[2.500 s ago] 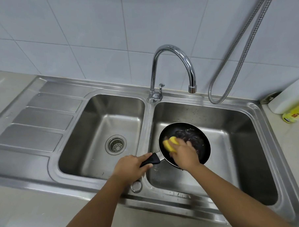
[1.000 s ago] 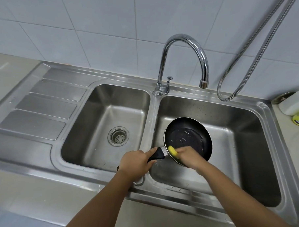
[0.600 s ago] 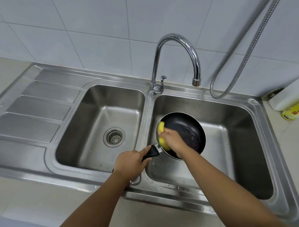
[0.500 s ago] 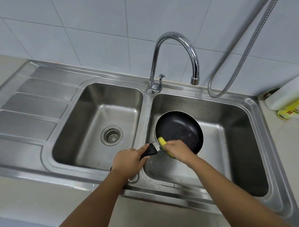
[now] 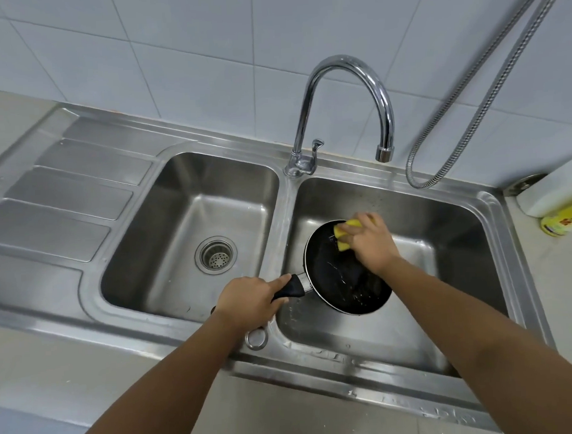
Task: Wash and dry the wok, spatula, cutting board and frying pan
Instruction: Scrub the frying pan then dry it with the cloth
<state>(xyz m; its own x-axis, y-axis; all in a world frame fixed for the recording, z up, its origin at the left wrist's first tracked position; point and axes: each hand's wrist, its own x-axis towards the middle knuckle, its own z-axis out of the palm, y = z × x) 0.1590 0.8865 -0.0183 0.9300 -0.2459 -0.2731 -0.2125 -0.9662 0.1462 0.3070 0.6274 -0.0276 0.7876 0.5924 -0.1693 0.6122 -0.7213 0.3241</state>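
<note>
Head view: pale grey-white glazed wall tiles [image 5: 205,56] back a beige stone desk [image 5: 39,368] into which a stainless-steel double-bowl sink [image 5: 288,216] with a ribbed draining board [image 5: 64,193] on its left is set. The left bowl holds only a round perforated drain strainer [image 5: 216,258]. A chrome gooseneck tap [image 5: 348,92] rises from the rear ledge between the two bowls, its spout ending above the right bowl; no water stream is discernible. A braided metal hose [image 5: 488,86] hangs in a loop against the tiles to the tap's right. At the far right edge, on the desk, a white plastic container [image 5: 558,188] and a yellow labelled bottle [image 5: 566,221] lie partly out of frame; the label is illegible. The small black non-stick frying pan [image 5: 343,280] is inside the right bowl, at its left side, tilted, with its black handle [image 5: 289,288] pointing left across the divider between the bowls. The inner surface shows wet streaks. The left hand [image 5: 249,302] is closed around the handle, its fingers [image 5: 279,281] wrapped tight and the forefinger extended along the grip. A metal hanging ring [image 5: 257,338] shows just below that hand. The right hand [image 5: 371,242] is clenched on a yellow sponge [image 5: 346,234], pressing it against the far rim of the pan. Both forearms are bare.
</note>
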